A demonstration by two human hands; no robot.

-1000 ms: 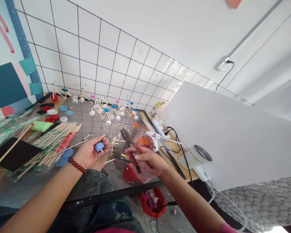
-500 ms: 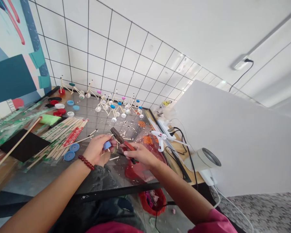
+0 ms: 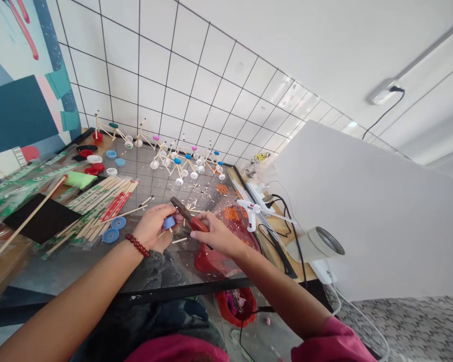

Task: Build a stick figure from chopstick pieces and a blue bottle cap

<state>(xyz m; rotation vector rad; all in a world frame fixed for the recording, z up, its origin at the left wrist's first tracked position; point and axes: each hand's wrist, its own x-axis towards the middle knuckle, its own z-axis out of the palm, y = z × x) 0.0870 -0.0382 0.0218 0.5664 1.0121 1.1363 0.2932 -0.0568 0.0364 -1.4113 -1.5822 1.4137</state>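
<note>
My left hand (image 3: 156, 224) is closed round a blue bottle cap (image 3: 168, 223) with a short wooden stick through it. In my right hand (image 3: 218, 234) is a pair of pliers (image 3: 191, 217) with red handles. The jaws of the pliers lie at the left fingertips, by the upper end of the stick; whether they grip it I cannot tell. Two more blue caps (image 3: 110, 235) lie left of my left wrist. Beyond the hands stand several small figures made of sticks and caps (image 3: 179, 171). Bits of cut stick are scattered near the pliers.
A white glue gun (image 3: 251, 213) rests at the right of the glass tabletop. Wrapped chopsticks (image 3: 98, 206) and a black sheet (image 3: 40, 218) lie on the left. A beige lamp-like cylinder (image 3: 317, 244) and cables are at the right edge. A red-rimmed bin (image 3: 252, 306) stands below.
The camera view has shifted slightly. My right fingers have closed further round the pliers' handles, which look nearer together. The left hand still holds the blue cap in about the same place.
</note>
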